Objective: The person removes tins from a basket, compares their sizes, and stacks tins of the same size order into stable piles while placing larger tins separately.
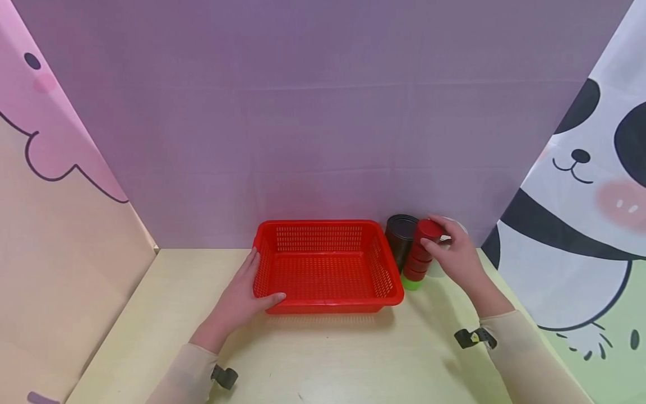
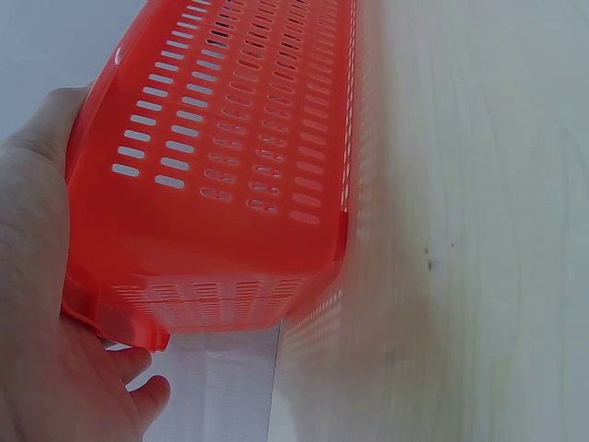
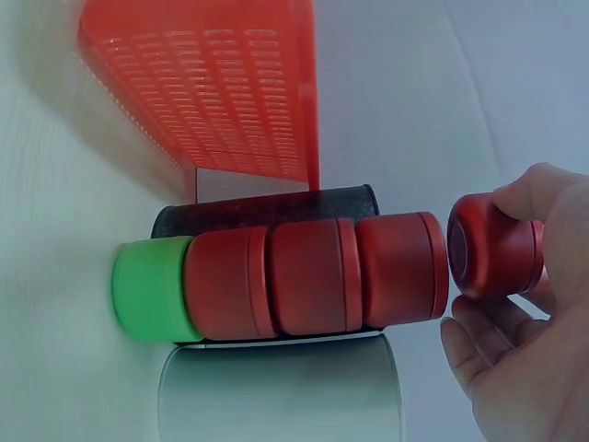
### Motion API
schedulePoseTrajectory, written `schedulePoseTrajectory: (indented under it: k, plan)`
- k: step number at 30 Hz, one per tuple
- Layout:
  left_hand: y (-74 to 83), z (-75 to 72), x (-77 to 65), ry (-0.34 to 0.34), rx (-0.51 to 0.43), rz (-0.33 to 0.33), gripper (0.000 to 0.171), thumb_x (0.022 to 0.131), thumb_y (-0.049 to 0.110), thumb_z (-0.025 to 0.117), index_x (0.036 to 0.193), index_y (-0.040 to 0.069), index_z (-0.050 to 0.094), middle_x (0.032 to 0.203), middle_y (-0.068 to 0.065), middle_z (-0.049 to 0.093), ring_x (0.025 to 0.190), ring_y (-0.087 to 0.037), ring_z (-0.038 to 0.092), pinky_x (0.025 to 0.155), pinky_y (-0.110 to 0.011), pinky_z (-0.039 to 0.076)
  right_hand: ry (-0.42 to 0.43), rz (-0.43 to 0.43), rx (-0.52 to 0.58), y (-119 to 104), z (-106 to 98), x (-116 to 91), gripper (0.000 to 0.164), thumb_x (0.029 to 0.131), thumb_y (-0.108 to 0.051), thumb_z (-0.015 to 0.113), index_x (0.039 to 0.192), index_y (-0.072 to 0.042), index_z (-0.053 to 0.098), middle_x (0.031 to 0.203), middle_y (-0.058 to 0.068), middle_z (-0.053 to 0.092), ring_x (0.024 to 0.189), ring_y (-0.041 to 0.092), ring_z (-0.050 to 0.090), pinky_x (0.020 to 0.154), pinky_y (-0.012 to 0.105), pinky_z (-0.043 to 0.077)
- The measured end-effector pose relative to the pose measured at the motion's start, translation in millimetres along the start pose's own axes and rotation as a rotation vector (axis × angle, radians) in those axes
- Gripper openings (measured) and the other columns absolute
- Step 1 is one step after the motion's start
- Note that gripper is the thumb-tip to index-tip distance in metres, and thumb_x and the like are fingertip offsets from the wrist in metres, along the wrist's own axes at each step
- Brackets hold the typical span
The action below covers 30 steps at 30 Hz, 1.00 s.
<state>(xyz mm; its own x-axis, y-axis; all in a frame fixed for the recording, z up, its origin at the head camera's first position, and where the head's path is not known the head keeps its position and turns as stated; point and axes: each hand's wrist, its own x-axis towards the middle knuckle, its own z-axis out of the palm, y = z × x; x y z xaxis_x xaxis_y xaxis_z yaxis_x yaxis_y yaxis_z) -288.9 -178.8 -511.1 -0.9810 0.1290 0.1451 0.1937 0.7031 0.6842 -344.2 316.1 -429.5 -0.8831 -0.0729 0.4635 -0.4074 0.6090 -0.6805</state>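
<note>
My left hand holds the red plastic basket at its front left corner, thumb over the front rim and fingers along the left side. To the basket's right, my right hand pinches a small red tin between thumb and fingers. Under this tin stands a column of three more red tins, with a bright green tin at the bottom on the table. A narrow gap shows in the right wrist view between the held tin and the column's top.
Behind the column is a dark lidded canister, close to the basket's right side. A white cylindrical container stands right of the column, partly hidden by my right hand in the head view. A purple backdrop rises behind the table.
</note>
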Motion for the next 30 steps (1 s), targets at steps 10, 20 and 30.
schedulePoseTrajectory:
  k: [10,20,30]
  plan:
    - [3.8,-0.3,-0.9,-0.007,-0.012,0.001,0.13,0.086,0.059,0.091,0.179,0.011,0.013,0.186,-0.008,0.01,0.168,-0.039,0.019,0.114,-0.063,0.052,0.014,0.036,-0.006,10,-4,-4,0.056,0.105,-0.013,0.075,0.158,-0.005,0.057,0.139,0.024,0.064,0.114,0.017,0.057,0.084,0.007,0.048]
    - [2.1,-0.5,0.7,0.001,-0.01,-0.01,0.129,0.086,0.053,0.093,0.179,0.013,0.013,0.186,-0.007,0.011,0.168,-0.038,0.02,0.11,-0.062,0.055,0.001,0.033,0.003,11,-1,0,0.057,0.106,-0.013,0.075,0.159,-0.004,0.056,0.141,0.024,0.062,0.117,0.024,0.056,0.085,0.007,0.048]
    - [0.1,0.2,1.2,0.0,-0.007,-0.001,0.13,0.086,0.055,0.092,0.179,0.012,0.013,0.186,-0.007,0.011,0.168,-0.039,0.02,0.113,-0.063,0.053,-0.009,0.041,0.026,12,0,-1,0.059,0.106,-0.013,0.074,0.16,-0.002,0.054,0.143,0.024,0.061,0.12,0.025,0.055,0.088,0.009,0.047]
